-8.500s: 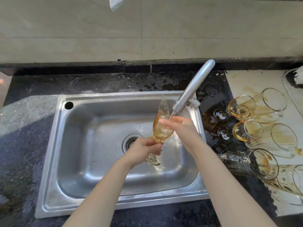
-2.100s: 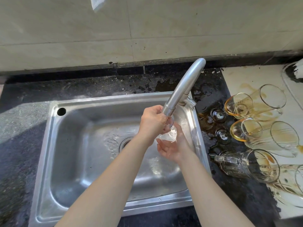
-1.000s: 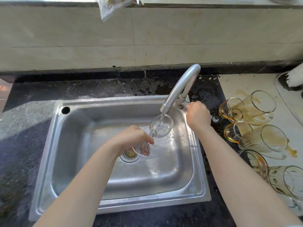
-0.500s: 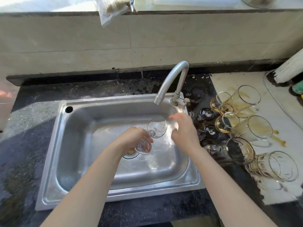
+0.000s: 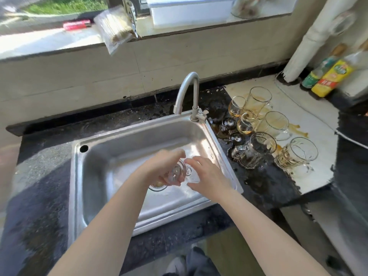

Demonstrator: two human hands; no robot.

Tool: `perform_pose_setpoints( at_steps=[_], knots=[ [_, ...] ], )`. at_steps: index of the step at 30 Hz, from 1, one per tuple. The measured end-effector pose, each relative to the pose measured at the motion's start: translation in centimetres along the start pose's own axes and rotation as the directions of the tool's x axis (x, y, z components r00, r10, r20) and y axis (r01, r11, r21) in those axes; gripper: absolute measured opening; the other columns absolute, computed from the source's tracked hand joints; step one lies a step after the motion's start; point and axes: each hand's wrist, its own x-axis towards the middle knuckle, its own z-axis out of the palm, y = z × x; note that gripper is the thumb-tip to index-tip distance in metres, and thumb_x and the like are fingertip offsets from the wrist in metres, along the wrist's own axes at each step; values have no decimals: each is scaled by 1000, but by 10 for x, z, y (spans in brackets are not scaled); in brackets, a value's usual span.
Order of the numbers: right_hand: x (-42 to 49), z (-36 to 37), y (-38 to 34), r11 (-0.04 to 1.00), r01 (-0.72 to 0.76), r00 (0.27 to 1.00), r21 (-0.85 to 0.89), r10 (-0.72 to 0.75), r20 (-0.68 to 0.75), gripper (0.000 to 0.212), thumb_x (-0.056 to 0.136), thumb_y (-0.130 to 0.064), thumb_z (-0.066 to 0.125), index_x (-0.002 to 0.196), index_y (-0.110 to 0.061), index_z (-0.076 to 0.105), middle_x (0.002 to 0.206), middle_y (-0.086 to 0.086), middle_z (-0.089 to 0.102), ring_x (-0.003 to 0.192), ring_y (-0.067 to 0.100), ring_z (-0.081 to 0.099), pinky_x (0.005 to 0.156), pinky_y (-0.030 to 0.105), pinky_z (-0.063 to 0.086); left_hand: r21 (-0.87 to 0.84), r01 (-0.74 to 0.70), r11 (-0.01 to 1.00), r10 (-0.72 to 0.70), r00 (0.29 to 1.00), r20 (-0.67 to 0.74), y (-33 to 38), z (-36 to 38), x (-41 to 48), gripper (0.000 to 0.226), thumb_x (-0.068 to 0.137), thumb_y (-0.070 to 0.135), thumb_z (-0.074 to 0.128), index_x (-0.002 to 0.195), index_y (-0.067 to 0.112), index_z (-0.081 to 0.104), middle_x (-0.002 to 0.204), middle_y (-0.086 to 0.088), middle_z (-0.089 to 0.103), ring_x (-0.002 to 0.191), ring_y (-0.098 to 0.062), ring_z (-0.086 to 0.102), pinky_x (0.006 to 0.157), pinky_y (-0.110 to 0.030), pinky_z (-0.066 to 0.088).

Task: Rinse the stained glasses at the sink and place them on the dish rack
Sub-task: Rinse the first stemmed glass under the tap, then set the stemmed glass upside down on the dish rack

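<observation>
A clear stemmed glass [image 5: 178, 173] lies tilted over the steel sink [image 5: 111, 156], its foot towards me. My left hand [image 5: 161, 168] grips it by the stem and foot. My right hand [image 5: 205, 176] is at the bowl on the right, fingers around it. The tap [image 5: 188, 92] stands behind, with no water running. Several stained glasses [image 5: 264, 126] lie on their sides on the counter to the right of the sink, in brown spills. No dish rack is in view.
Black counter [image 5: 39, 176] surrounds the sink. Two bottles [image 5: 326, 76] and a white pipe [image 5: 310, 38] stand at the back right. A window sill [image 5: 59, 42] above holds a plastic bag, a red lighter and a white box. The counter edge drops off at the right front.
My right hand left the tap handle and came to the glass bowl. The water has stopped. The glass dropped lower in the sink and my head lifted, showing the window sill.
</observation>
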Motion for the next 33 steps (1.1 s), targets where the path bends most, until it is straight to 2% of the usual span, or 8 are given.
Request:
perform_pose_setpoints(
  at_steps=[5, 8, 11, 17, 22, 25, 29, 33],
  knots=[
    [-32, -5, -20, 930, -157, 973, 332, 203, -110, 64, 77, -31, 76, 134, -28, 47, 130, -8, 51, 118, 14, 47, 91, 23, 35, -8, -338, 941, 331, 926, -180, -5, -13, -32, 34, 91, 42, 48, 88, 16, 70, 91, 1, 71, 79, -16, 64, 67, -28, 45],
    [-51, -16, -31, 857, -196, 948, 477, 289, -130, 62, 73, -32, 79, 128, -31, 51, 121, -13, 56, 113, 11, 51, 90, 26, 41, -3, -510, 860, 507, 856, -105, -11, -5, -51, 19, 90, 39, 55, 92, 31, 72, 98, 12, 70, 96, -7, 61, 80, -27, 46],
    [-82, -24, -30, 812, -268, 923, 519, 371, -103, 72, 71, -39, 79, 135, -36, 45, 127, -12, 57, 114, 7, 51, 91, 27, 43, 57, -601, 797, 602, 798, -22, -13, 16, -67, 22, 88, 41, 61, 89, 25, 75, 83, 12, 69, 73, -6, 55, 65, -21, 38],
    [-191, -52, -11, 655, -360, 835, 664, 544, -84, 74, 72, -32, 80, 136, -39, 42, 128, -15, 53, 116, 7, 51, 94, 25, 45, 100, -656, 748, 604, 734, 310, 12, 100, -98, 23, 87, 43, 61, 77, 27, 73, 86, -3, 64, 71, -24, 56, 62, -24, 37],
    [-307, -73, 17, 526, -383, 676, 759, 720, -158, 67, 72, -20, 82, 125, -40, 47, 120, -15, 58, 108, 11, 58, 78, 12, 46, -19, -680, 733, 596, 629, 498, 29, 219, -139, 23, 89, 26, 62, 106, 14, 72, 95, 10, 70, 90, -1, 61, 73, -10, 41],
    [-384, -79, 34, 447, -347, 577, 825, 795, -187, 60, 74, -15, 81, 116, -41, 46, 113, -20, 57, 103, 7, 56, 75, 5, 43, -71, -674, 736, 570, 560, 601, 31, 297, -174, 13, 89, 17, 62, 95, 16, 73, 75, 13, 72, 70, 6, 65, 62, -6, 46],
    [-493, -77, 55, 398, -304, 432, 866, 868, -247, 47, 80, -18, 76, 111, -43, 51, 111, -27, 54, 105, -1, 55, 87, 16, 43, -4, -725, 689, 495, 466, 734, 20, 408, -227, 18, 80, 31, 68, 92, 20, 76, 96, 1, 74, 99, -17, 65, 92, -29, 49],
    [-596, -76, 74, 362, -203, 150, 910, 930, -336, 27, 88, -16, 67, 115, -22, 65, 106, -15, 63, 101, -2, 59, 80, 9, 45, 6, -736, 677, 414, 387, 824, -2, 507, -280, 12, 87, 24, 64, 94, 18, 72, 90, 10, 68, 88, -6, 59, 72, -16, 41]
  ],
)
